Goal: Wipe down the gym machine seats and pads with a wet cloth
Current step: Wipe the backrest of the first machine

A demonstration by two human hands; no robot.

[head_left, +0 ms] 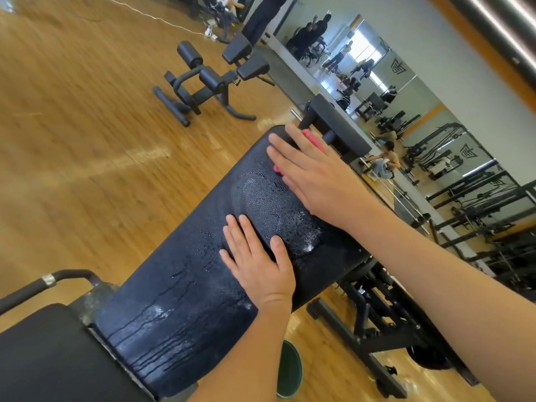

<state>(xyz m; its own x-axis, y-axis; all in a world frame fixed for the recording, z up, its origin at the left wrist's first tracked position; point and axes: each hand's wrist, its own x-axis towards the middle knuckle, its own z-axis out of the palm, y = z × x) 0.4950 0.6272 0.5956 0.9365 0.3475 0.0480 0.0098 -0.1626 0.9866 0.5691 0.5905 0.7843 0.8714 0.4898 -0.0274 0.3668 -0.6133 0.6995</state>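
Note:
A long black bench pad runs from lower left to upper right, wet with drips and streaks. My right hand lies flat near the pad's far end, pressing a pink cloth against it; only the cloth's edges show around the fingers. My left hand rests flat on the pad's middle, fingers spread, holding nothing. A black seat pad sits at the lower left, beside the bench pad.
A green bucket stands on the wooden floor under the bench. Another black machine is on the floor beyond. The bench's frame extends to the right. A wall mirror reflects racks and people.

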